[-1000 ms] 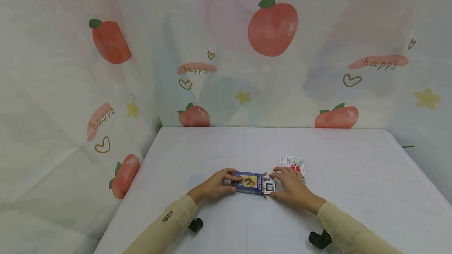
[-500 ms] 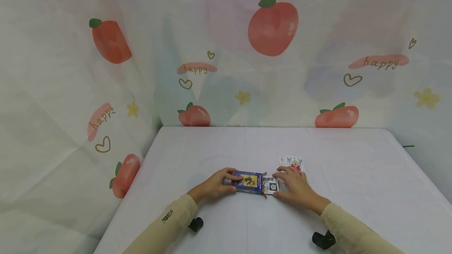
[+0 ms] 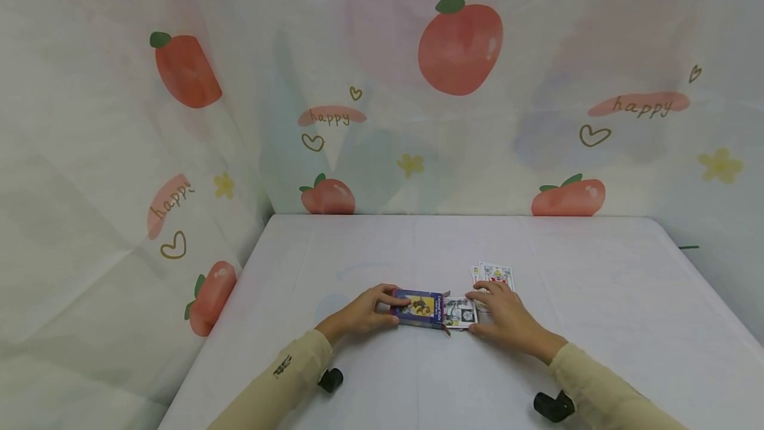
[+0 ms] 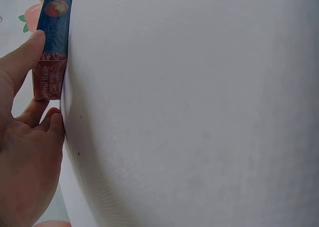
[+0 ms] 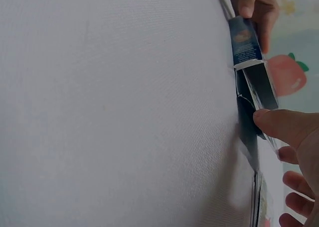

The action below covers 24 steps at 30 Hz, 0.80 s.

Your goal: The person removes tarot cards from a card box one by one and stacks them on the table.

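A blue tarot card box (image 3: pixel 418 309) lies flat on the white table, its flap end facing right. My left hand (image 3: pixel 361 314) grips its left end, with fingers on top and the thumb along the near side; in the left wrist view the thumb presses the box's edge (image 4: pixel 54 28). Out of the open end juts a small stack of cards (image 3: pixel 459 313) with black-and-white pictures. My right hand (image 3: pixel 507 317) pinches these cards by their edges, thumb on the near side. The right wrist view shows the right thumb (image 5: pixel 279 125) against the cards' edge. The rest of the stack is hidden inside the box.
Several loose cards (image 3: pixel 500 273) lie overlapped just behind my right hand, partly covered by it. Black wrist cameras (image 3: pixel 554 407) hang below both sleeves. A fruit-printed cloth (image 3: pixel 459 151) stands behind the table's back edge.
My right hand has moved to the right, and more of the cards now shows outside the box. The left hand and the box have stayed in place.
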Each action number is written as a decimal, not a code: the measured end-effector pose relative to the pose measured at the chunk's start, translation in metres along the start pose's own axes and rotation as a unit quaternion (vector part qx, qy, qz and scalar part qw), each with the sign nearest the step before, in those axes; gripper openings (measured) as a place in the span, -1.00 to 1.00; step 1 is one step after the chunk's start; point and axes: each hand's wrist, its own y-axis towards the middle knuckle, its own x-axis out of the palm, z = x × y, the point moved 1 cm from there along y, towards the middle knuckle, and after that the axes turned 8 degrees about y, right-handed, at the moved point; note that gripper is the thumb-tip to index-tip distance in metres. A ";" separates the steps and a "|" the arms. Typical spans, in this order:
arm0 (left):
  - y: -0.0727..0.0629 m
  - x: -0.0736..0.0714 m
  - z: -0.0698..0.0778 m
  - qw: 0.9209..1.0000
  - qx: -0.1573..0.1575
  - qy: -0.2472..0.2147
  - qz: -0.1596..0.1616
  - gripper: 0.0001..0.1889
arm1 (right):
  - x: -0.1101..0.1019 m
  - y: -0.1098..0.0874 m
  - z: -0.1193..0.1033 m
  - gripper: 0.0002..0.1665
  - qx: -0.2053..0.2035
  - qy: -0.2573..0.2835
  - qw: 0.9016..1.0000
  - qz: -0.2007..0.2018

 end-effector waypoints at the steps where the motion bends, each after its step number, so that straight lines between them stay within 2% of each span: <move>1: 0.000 0.000 0.000 1.000 0.000 0.000 0.000 -0.54 | -0.001 0.000 0.000 -0.32 -0.001 0.000 1.000 0.001; 14: 0.001 0.001 -0.002 1.000 0.006 -0.002 0.001 -0.54 | -0.006 -0.003 0.005 -0.30 -0.008 -0.017 1.000 0.008; 24: -0.001 -0.001 0.000 1.000 0.005 -0.003 0.000 -0.54 | -0.015 -0.007 0.008 -0.29 0.033 -0.022 0.999 -0.033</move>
